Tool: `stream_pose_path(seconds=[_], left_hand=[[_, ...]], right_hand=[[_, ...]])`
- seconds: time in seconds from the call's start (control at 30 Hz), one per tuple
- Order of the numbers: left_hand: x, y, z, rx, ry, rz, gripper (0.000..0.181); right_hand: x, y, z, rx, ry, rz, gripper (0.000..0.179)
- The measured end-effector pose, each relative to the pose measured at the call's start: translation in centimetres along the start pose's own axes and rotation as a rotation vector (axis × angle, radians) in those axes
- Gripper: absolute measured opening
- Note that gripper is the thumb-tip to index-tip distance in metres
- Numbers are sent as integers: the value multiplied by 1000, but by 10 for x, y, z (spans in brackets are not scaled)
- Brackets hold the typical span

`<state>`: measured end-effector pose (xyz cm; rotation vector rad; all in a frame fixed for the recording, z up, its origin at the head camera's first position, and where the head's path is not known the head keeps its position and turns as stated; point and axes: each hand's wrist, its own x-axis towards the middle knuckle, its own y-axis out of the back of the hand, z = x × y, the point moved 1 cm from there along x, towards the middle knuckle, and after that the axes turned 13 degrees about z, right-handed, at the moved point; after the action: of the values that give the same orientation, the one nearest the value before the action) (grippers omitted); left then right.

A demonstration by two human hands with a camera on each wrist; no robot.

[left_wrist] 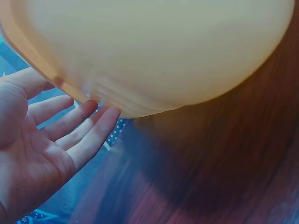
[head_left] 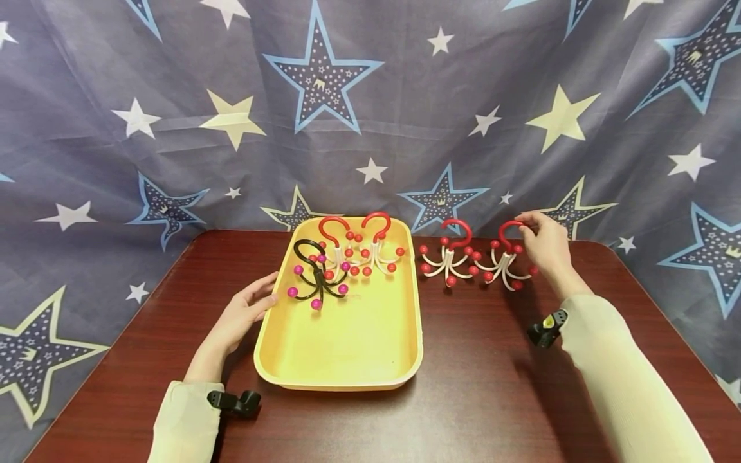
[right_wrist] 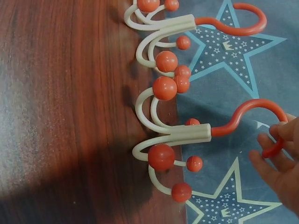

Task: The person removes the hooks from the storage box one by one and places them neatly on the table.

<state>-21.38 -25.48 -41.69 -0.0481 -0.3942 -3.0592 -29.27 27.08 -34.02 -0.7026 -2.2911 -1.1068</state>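
My right hand (head_left: 547, 244) pinches the red hook end of a white multi-arm hanger (head_left: 505, 257) with red ball tips. The right wrist view shows this hanger (right_wrist: 187, 134) upright on the table, finger and thumb at its hook. Another red-and-white hanger (head_left: 448, 258) stands just left of it. My left hand (head_left: 246, 312) touches the left side of a yellow tray (head_left: 338, 388), fingers extended and loosely spread against its rim in the left wrist view. Inside the tray stand a black hanger (head_left: 318, 276) with magenta balls and two red-and-white hangers, one left (head_left: 338, 254) and one right (head_left: 376, 247).
The dark reddish-brown wooden table (head_left: 463, 386) carries everything. Behind it hangs a grey-blue curtain (head_left: 405, 96) with a star pattern. A black wrist camera (head_left: 234, 402) sits on the left sleeve, and another black camera (head_left: 547, 328) on the right.
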Motion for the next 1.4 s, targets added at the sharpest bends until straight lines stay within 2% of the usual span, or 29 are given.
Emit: stream_pose_path(seconds=[0.27,0.43,0.63,0.83,1.13,1.4], left_hand=[[0,0,-1,1,1,1,58],[0,0,-2,-1,-1,0,58],[-1,0,-1,3,-5,3,57],[-1,0,-1,-3,-7,2,57],[-1,0,-1,1,-8,5,57],[0,-1,-2,0,-5,0,56]], right_hand=[[1,3,-1,-6,-2,-27,24],[4,6,-9,14,1,-5,22],[10,5,-32,53,58,45,20],[8,-2,-62,139,102,39,19],[2,-27,-113,248,172,-33,18],[-8,-60,-141,290,177,-131,18]])
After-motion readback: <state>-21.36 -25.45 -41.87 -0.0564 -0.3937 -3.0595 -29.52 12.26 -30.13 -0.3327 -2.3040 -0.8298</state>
